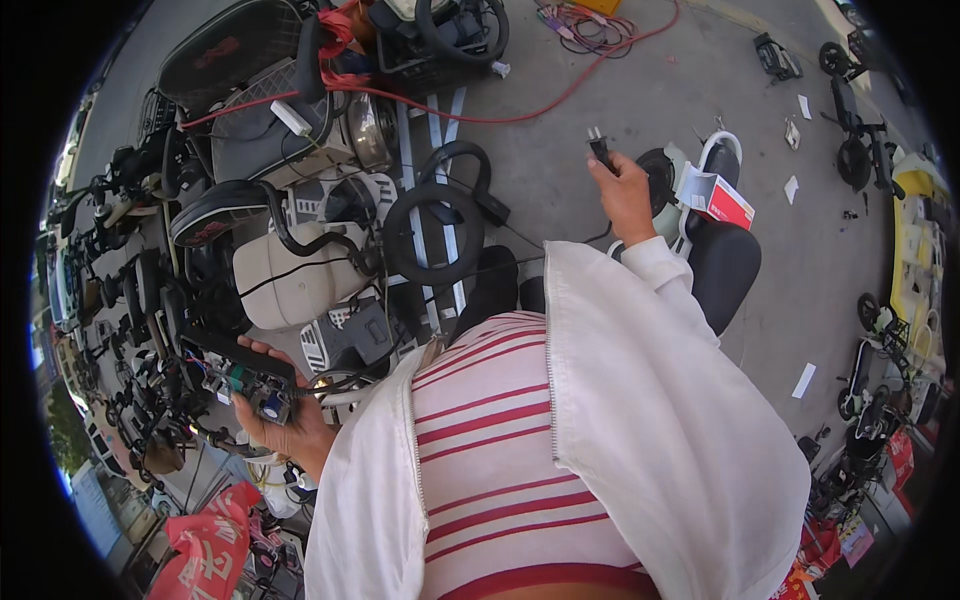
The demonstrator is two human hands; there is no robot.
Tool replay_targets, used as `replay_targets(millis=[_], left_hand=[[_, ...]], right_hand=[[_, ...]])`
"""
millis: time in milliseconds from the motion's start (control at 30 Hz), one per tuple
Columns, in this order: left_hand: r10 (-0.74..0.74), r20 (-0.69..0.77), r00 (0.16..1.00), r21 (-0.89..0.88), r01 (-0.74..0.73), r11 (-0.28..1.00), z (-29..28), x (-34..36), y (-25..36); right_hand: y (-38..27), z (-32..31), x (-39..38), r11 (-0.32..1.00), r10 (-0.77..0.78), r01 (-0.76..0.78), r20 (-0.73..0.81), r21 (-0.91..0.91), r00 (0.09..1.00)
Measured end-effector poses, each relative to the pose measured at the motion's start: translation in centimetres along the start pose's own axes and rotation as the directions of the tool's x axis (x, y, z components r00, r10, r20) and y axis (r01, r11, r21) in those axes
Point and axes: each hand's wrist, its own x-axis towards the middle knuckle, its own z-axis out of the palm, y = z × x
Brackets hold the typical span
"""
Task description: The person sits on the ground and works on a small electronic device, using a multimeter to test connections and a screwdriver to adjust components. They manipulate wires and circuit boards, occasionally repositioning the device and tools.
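On the left, my left hand (pixel 290 432) is closed around a black charger with its casing off (pixel 262 385), and the circuit board with several parts shows, facing up. Black cables run from its end toward my body. Ahead and to the right, my right hand (pixel 630 205) grips a black power plug (pixel 600 150) between thumb and fingers. The plug's metal prongs point up and away from me. A black cord (pixel 590 238) trails from below this hand toward the middle.
A red and white box (pixel 722 197) stands beside the black saddle (pixel 722 265) of a scooter. A black ring-shaped tyre (pixel 470 250) and a beige scooter body (pixel 295 280) lie ahead. A red cable (pixel 520 118) crosses the ground. Parked scooters (pixel 125 300) crowd the left.
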Motion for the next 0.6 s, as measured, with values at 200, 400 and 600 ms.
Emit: replay_targets(millis=[200,400,600], left_hand=[[-0.035,0.034,0.999,-0.050,0.037,0.998,2.2,8.0,-3.1],[0.031,0.045,0.999,-0.031,-0.029,0.999,4.7,12.3,-4.0],[0.176,-0.097,0.980,-0.004,-0.177,0.984,6.7,14.3,-6.5]], right_hand=[[-2.2,1.2,4.3,0.999,0.048,-0.049,-0.057,-0.021,0.997],[-6.1,2.6,10.1,0.999,0.010,-0.011,0.018,0.036,1.000],[-9.0,5.7,18.7,0.999,-0.037,0.042,0.166,-0.027,0.985]])
